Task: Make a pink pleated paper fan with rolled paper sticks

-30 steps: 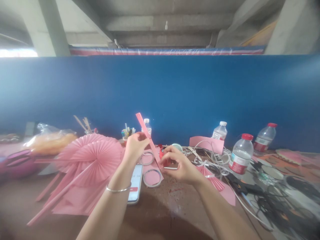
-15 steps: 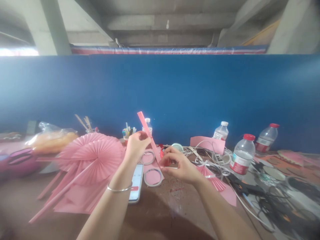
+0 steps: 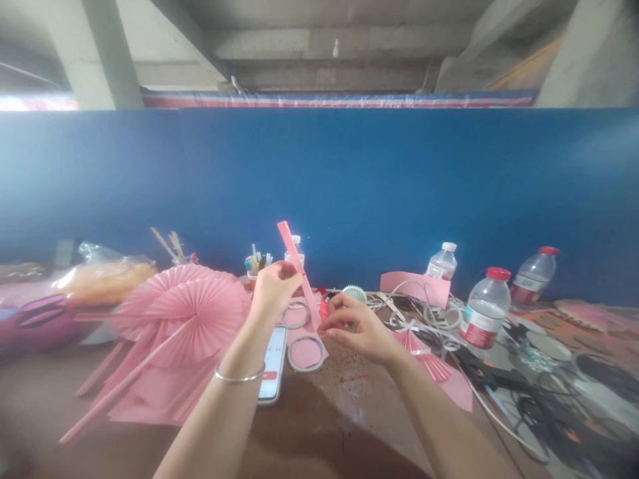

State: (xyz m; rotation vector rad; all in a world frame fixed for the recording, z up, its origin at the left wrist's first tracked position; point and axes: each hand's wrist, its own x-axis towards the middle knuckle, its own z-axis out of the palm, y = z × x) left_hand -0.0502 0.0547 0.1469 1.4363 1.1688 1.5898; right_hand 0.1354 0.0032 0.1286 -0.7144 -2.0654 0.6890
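My left hand (image 3: 276, 285), with a silver bangle on its wrist, pinches a pleated pink paper strip (image 3: 308, 296) near its middle. The strip is folded narrow and slants up to the left. At its lower end, the thumb and fingertips of my right hand (image 3: 357, 326) close on the paper; the exact contact is partly hidden. Something red (image 3: 324, 307), perhaps a tape roll, shows behind my right fingers. Below the strip lie two pale rings (image 3: 305, 369) on pink paper. A phone (image 3: 272, 372) with a lit screen is partly covered by my left forearm.
Pink pleated paper fans (image 3: 200, 313) with long handles spread over the left of the table (image 3: 319, 426). A cup of pens (image 3: 255, 263) stands behind my left hand. On the right are water bottles (image 3: 484, 309), tangled white cords (image 3: 444, 319) and a black glue gun (image 3: 494, 376).
My right thumb and fingertips have drawn slightly closer together at the strip's lower end. My left hand and the strip have barely moved.
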